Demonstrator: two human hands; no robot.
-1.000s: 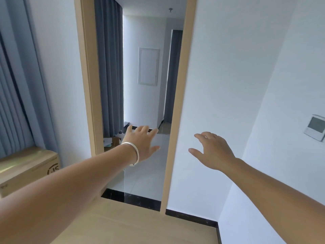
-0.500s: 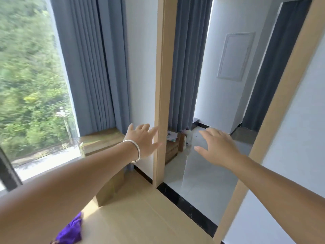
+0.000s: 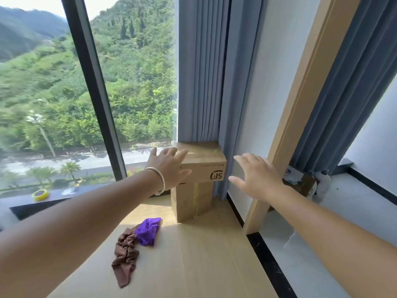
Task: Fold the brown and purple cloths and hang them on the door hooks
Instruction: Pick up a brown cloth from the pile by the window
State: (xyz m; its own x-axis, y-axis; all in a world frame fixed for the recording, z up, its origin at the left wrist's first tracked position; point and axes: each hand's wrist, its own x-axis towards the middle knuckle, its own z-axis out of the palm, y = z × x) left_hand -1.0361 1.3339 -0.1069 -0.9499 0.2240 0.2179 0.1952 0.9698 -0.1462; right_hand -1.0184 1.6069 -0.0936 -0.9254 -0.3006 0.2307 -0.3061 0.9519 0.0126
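From the head view, we see our two arms stretched out in front of us. Our left hand (image 3: 167,166) has flat, spread fingers and holds nothing. Our right hand (image 3: 257,179) is the same, with loose fingers and nothing in its grip. There is a silver bangle (image 3: 160,179) on the left wrist.

The brown cloth (image 3: 125,257) lies in a crumpled heap on the wooden floor (image 3: 204,265), a little way in front of the cardboard box (image 3: 199,181). The purple cloth (image 3: 148,231) is bunched up right next to it, touching it, on the side nearer the box. Both cloths are below our hands and well apart from them. A yellow tape roll (image 3: 40,194) sits on the dark ledge far to the left of the box, by the window (image 3: 64,93). Grey curtains (image 3: 202,72) hang behind the box.

We think the step now is to reach down and pick up one cloth. To do it well, we should take just one cloth, so the two do not come up in a tangle. Then we shake it flat and find the corners before we fold. We cannot see any door hooks here.

The box has a dark logo that reads "SF", seen upside down. There is small print above it, too tiny to read.
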